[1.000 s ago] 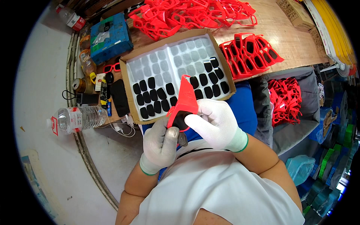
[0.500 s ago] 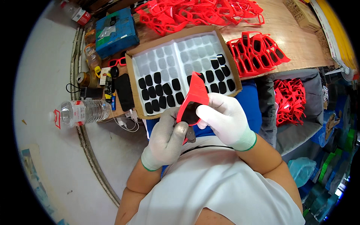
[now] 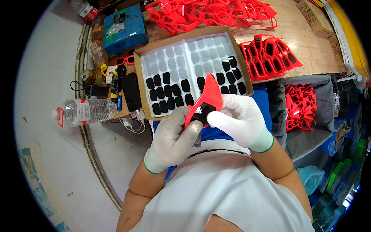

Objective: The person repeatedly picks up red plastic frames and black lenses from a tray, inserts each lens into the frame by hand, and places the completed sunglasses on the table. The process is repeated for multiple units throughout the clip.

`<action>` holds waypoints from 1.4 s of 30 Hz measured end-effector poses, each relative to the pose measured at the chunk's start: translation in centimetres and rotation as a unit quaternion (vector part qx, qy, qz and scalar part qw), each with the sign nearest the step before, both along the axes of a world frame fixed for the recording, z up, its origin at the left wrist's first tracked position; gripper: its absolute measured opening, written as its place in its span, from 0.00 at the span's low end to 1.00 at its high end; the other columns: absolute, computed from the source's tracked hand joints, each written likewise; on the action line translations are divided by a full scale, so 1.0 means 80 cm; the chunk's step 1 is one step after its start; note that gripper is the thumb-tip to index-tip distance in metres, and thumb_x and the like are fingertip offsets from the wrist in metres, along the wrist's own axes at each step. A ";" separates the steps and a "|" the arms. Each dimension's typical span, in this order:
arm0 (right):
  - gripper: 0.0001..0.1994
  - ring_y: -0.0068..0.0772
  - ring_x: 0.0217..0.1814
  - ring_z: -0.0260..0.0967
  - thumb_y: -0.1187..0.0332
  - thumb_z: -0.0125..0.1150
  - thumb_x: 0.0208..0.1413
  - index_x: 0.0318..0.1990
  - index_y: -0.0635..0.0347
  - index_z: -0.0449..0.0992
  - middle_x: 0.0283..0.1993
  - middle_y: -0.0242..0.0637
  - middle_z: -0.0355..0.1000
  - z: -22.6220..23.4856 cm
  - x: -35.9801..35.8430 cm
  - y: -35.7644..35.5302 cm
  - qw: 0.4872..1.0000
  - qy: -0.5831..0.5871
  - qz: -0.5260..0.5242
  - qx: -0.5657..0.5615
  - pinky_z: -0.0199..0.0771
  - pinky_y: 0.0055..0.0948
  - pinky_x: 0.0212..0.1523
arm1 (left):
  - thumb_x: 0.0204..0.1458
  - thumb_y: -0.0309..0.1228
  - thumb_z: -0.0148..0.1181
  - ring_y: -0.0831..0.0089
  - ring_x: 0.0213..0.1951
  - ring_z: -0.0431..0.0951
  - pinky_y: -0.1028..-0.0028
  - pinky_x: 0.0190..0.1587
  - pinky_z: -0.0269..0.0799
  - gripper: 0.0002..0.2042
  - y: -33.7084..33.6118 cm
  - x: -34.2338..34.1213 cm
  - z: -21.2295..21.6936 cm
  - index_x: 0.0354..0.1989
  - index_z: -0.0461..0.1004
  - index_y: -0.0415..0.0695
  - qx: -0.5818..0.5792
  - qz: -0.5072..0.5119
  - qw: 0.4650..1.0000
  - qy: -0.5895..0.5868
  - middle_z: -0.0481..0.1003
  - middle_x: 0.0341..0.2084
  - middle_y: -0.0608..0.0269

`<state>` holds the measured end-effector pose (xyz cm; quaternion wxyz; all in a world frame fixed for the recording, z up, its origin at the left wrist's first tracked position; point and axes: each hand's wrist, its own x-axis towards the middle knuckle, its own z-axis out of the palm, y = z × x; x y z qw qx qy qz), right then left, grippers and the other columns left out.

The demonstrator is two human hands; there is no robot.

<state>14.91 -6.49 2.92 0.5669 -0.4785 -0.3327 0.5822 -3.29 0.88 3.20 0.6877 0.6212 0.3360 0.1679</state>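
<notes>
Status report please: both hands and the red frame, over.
Left hand and right hand, both gloved, grip red glasses frame. Frame held above cardboard tray of dark lenses. Nothing blocking.

Both my gloved hands on a red glasses frame, over the lens tray.

My left hand (image 3: 174, 141) and right hand (image 3: 239, 120) grip the red frame (image 3: 206, 98) together at centre. At twelve o'clock sits the cardboard tray (image 3: 145, 98) of dark lenses (image 3: 168, 92); red frames are stacked (image 3: 268, 54) at two; a clear water bottle (image 3: 87, 111) lies at nine.
</notes>
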 end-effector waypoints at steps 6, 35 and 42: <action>0.07 0.17 0.24 0.65 0.70 0.61 0.58 0.37 0.66 0.80 0.23 0.32 0.70 0.013 0.005 0.003 0.969 -0.247 -0.005 -0.003 0.64 0.24 0.26 | 0.62 0.27 0.51 0.80 0.21 0.75 0.77 0.25 0.70 0.07 -0.005 0.010 0.004 0.39 0.70 0.35 0.174 0.010 0.983 0.054 0.73 0.18 0.64; 0.20 0.48 0.53 0.68 0.67 0.72 0.43 0.45 0.60 0.73 0.51 0.46 0.69 -0.061 0.071 0.022 0.917 -0.379 -0.081 0.090 0.68 0.42 0.53 | 0.56 0.27 0.55 0.52 0.22 0.77 0.60 0.27 0.73 0.10 0.027 0.067 -0.017 0.45 0.75 0.38 0.320 -0.125 0.911 0.229 0.75 0.22 0.46; 0.04 0.42 0.39 0.71 0.69 0.65 0.48 0.26 0.58 0.77 0.29 0.37 0.71 -0.058 0.111 0.018 0.908 -0.353 0.056 0.217 0.65 0.44 0.59 | 0.60 0.37 0.54 0.66 0.27 0.80 0.71 0.31 0.74 0.16 0.163 0.053 -0.141 0.46 0.75 0.35 0.255 0.146 0.902 0.317 0.80 0.29 0.54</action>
